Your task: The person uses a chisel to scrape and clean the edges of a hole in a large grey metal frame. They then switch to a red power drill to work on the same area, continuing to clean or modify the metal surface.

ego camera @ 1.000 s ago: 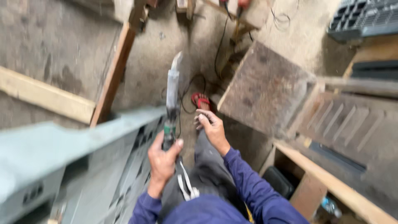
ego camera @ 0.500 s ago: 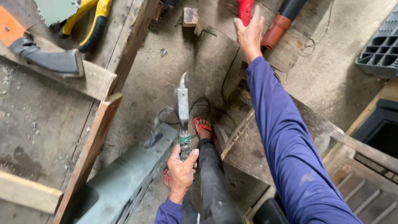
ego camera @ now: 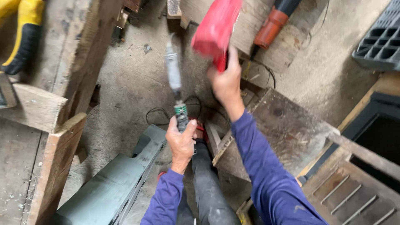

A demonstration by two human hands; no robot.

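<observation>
Head camera, looking straight down at a person in blue long sleeves and dark trousers who is standing on a dusty concrete floor (ego camera: 125, 87). The left hand (ego camera: 181, 141) is closing fully around the handle of a long grey tool (ego camera: 174, 79) with a green band near the grip; the tool is pointing up and away from the body, and its far end is blurred. The right hand (ego camera: 226, 81) is reaching farther out with the arm extended, and its fingers are wrapping around the lower end of a red power tool (ego camera: 216, 27), which is also blurred and is lifted clear of the wooden boards beneath it. Just beside the red tool, an orange and black tool (ego camera: 275, 23) is lying on the boards. A grey metal channel (ego camera: 112, 183) is lying on the floor near the person's left leg. A yellow and black tool (ego camera: 18, 37) is resting on a wooden bench at the far left. A dark plastic crate (ego camera: 381, 39) is sitting at the upper right.
</observation>
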